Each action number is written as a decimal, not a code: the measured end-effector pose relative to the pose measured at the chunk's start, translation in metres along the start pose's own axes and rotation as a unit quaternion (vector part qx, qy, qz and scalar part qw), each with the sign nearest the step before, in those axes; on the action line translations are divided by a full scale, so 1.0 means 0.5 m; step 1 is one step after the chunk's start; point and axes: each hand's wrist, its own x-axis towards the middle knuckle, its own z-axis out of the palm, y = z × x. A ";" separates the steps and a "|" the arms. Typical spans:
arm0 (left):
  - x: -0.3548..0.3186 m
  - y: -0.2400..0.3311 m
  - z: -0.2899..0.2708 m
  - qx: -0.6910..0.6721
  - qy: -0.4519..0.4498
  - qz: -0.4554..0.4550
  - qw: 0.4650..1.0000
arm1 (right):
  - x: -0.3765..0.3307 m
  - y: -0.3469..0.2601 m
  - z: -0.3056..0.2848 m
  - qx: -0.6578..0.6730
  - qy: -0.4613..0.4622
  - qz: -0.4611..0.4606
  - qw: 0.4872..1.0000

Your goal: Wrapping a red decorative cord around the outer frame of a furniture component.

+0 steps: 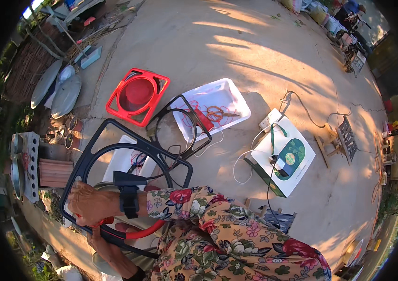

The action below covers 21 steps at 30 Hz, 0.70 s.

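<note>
My right hand, with a black device strapped to its wrist, comes across from the right in a floral sleeve. Its closed fingers grip the left edge of a large black plastic frame with a round opening. Something red shows under those fingers, its kind unclear. Just below, my left hand is closed at the frame's lower edge, partly hidden behind it. A curved red tube-like piece lies along the frame's lower part. Another black frame leans between this one and a white plastic tray.
Orange-handled scissors and red cord lie in the tray. A red frame stands behind. Another white tray shows through the held frame. To the right are a white-green box, a power strip, loose cables and a small stool.
</note>
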 end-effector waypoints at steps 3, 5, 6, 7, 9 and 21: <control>0.004 -0.036 -0.069 -0.076 0.007 -0.004 0.997 | -0.074 -0.023 -0.158 0.185 0.033 -0.037 0.981; -0.015 -0.035 -0.078 -0.102 0.036 0.019 0.994 | -0.168 -0.016 -0.278 0.270 -0.008 0.054 0.961; -0.023 -0.035 -0.103 -0.103 0.050 0.021 0.993 | -0.215 -0.007 -0.315 0.381 -0.003 0.171 0.909; -0.031 -0.039 -0.127 -0.131 0.091 0.019 0.987 | -0.266 0.030 -0.330 0.417 0.028 0.232 0.878; -0.046 -0.036 -0.175 -0.181 0.104 -0.017 0.978 | -0.384 0.102 -0.334 0.284 0.171 0.368 0.868; -0.102 -0.005 -0.370 -0.449 0.180 -0.006 0.875 | -0.758 -0.055 -0.063 0.297 -0.028 0.517 0.802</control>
